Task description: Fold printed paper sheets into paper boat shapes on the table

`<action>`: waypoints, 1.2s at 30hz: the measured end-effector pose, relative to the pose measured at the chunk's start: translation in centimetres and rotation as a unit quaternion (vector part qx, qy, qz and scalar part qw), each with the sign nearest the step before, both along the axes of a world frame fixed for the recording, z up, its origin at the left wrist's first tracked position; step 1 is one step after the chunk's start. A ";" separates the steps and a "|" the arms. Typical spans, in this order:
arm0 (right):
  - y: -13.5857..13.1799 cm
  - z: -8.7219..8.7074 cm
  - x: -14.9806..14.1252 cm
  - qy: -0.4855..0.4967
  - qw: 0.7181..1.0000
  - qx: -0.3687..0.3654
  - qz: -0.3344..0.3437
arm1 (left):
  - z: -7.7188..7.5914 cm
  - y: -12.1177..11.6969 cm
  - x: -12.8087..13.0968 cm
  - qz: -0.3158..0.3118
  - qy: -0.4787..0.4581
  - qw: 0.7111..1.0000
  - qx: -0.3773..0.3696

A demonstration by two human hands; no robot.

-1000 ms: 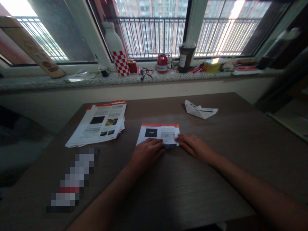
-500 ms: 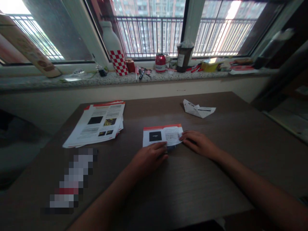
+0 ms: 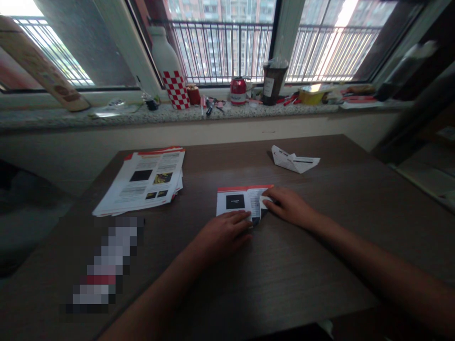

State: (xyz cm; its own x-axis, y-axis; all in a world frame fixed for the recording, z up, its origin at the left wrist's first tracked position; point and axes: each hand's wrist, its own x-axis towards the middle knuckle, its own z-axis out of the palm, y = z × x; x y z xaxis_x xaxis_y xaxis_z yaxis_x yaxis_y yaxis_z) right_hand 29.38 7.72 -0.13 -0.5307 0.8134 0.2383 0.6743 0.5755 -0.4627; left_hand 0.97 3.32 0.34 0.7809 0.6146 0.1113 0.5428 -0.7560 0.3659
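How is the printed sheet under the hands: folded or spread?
Partly folded: the right hand holds the right side of the printed sheet curled inward; its left part looks flat.

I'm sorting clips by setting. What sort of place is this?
Probably a room in a home: a brown table stands below a windowsill cluttered with odds and ends, including a checkered bottle, and a railing shows outside.
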 end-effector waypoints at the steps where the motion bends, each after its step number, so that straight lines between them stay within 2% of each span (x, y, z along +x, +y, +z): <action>1: 0.2 -0.1 -0.2 0.000 1.000 0.003 0.002 | 0.0 0.0 0.0 0.002 0.002 1.000 -0.001; 4: 0.7 -0.5 -0.7 0.001 1.000 0.014 0.005 | 0.1 0.0 -0.2 0.008 -0.003 1.000 0.001; 6: 0.8 -0.6 -1.1 0.000 1.000 0.017 0.006 | 0.0 0.4 -0.5 0.046 -0.018 0.999 0.016; 7: 0.8 -0.6 -1.3 -0.002 1.000 0.018 0.006 | -0.1 0.7 -0.8 0.080 -0.028 0.996 0.028; 8: 0.8 -0.6 -1.4 -0.004 1.000 0.020 0.006 | -0.2 1.0 -1.2 0.141 -0.033 0.989 0.041; 10: 0.8 -0.5 -1.6 -0.007 1.000 0.023 0.009 | -0.6 1.8 -2.1 0.257 -0.031 0.964 0.059; 11: 0.8 -0.5 -1.7 -0.006 1.000 0.025 0.011 | -0.7 2.1 -2.5 0.291 -0.029 0.955 0.055; 13: 0.9 -0.7 -1.7 0.000 1.000 0.023 0.018 | -0.9 2.6 -3.0 0.294 -0.039 0.954 0.030; 17: 0.9 -1.2 -1.5 0.025 0.999 0.020 0.034 | -0.5 2.7 -3.1 0.297 -0.140 0.944 -0.039; 24: 0.9 -1.3 -1.2 0.045 0.996 0.016 0.070 | 0.2 2.9 -2.8 0.327 -0.310 0.870 -0.199; 29: 0.8 -1.1 -1.1 0.051 0.996 0.017 0.073 | 0.3 2.9 -2.7 0.344 -0.348 0.843 -0.222; 36: 0.5 -1.0 -1.2 0.054 0.996 0.014 0.075 | 0.4 2.4 -2.4 0.336 -0.360 0.848 -0.193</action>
